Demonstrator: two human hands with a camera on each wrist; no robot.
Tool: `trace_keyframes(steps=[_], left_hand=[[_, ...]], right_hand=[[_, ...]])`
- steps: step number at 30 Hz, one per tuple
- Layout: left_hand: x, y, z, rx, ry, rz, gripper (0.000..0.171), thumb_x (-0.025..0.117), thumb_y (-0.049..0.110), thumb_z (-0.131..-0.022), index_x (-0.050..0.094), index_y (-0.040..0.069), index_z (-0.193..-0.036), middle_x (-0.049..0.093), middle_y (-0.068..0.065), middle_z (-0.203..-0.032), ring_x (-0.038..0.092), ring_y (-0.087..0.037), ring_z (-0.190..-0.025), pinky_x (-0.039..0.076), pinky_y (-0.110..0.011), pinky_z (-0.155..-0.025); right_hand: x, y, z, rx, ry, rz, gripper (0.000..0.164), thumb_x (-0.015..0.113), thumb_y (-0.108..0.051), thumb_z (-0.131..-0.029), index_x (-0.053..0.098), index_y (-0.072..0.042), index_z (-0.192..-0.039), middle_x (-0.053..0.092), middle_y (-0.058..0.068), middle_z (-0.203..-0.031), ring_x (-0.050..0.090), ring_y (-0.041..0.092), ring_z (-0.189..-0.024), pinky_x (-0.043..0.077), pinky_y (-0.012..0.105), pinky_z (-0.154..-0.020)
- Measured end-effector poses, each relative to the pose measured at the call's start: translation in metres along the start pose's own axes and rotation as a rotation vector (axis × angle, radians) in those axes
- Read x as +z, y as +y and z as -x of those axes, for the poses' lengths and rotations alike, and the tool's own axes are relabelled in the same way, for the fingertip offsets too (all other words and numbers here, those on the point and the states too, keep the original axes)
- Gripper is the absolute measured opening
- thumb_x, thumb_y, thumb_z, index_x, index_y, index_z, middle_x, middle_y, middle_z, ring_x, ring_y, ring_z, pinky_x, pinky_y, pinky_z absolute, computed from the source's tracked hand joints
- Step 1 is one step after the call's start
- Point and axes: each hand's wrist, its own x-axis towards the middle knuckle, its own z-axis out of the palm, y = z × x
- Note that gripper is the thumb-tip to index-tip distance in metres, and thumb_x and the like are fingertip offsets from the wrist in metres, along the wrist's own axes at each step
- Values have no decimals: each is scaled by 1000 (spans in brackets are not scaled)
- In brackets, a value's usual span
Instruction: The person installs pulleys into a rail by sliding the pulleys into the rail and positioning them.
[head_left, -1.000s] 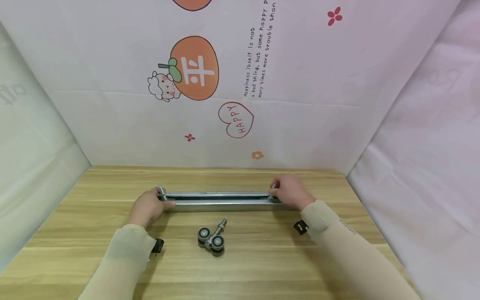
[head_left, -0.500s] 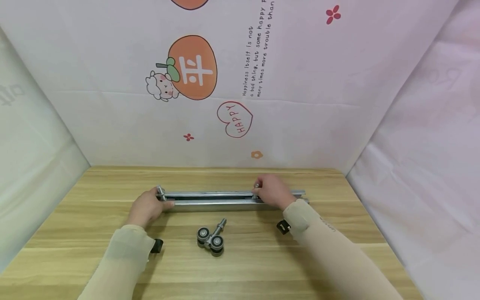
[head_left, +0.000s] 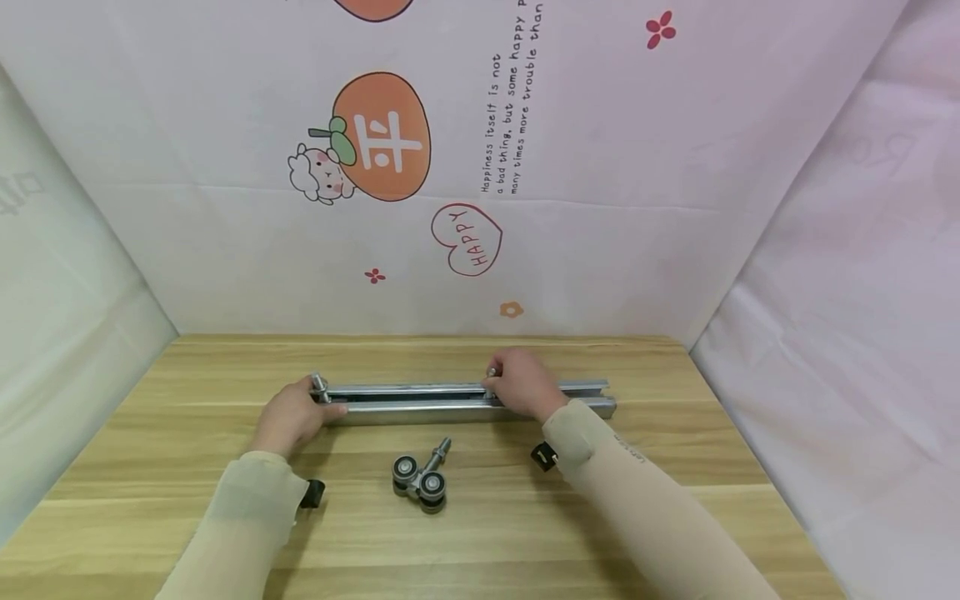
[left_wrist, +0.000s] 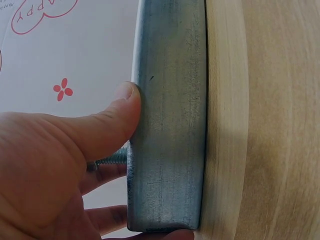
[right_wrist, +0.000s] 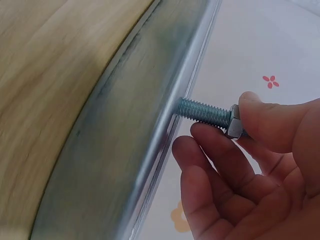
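A metal channel rail lies across the table with its slot facing up. My left hand grips its left end, thumb against the near side wall in the left wrist view. Beside those fingers a threaded bolt sticks up from the slot. Right of the rail's middle, my right hand pinches another upright bolt, with the thumb at its hex nut. Whatever carries this bolt is hidden inside the channel. In front of the rail lies a roller trolley with black-and-silver wheels and a threaded stem.
The wood-grain table ends at a printed white cloth backdrop behind the rail. Cloth walls stand on both sides. A small black piece sits at the right wrist, and a similar one at the left.
My right hand has moved left along the slot with the bolt, from the rail's right end towards its middle. That end now shows. The left hand and loose trolley stay put.
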Motion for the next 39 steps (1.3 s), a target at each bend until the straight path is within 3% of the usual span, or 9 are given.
trace_keyframes(steps=[9,33,36,39], left_hand=[[1,-3,-1,-2,1,-4,86,66,47,-95,33,-13,-146,47,-40,-134,44,-57,-123,37,-64,-100],[0,1,0,1,-13,1,87,66,46,-95,30,-14,-147,45,-40,-136,43,-57,-124,37,-64,-100],[-1,1,1,-2,-16,13,86,66,45,-95,31,-14,-147,45,-40,-136,44,-57,-123,37,-64,-100],[-2,1,1,1,-9,16,85,66,45,-95,32,-14,-146,46,-40,-135,44,-57,-123,38,-65,-99]], right_hand=[[9,-15,-3,-1,-13,-27,15,72,-21,-94,64,-15,-83,60,-1,-79,56,16,-70,48,32,-60],[18,-21,-6,-19,-52,-67,14,68,-22,-97,63,-14,-86,61,-2,-81,56,16,-71,49,32,-61],[16,-23,-3,-28,-59,-52,15,68,-25,-97,67,-10,-98,65,2,-91,60,18,-80,52,35,-69],[12,-27,2,-32,-31,-63,32,66,-29,-98,65,-5,-119,66,7,-109,62,22,-96,53,39,-82]])
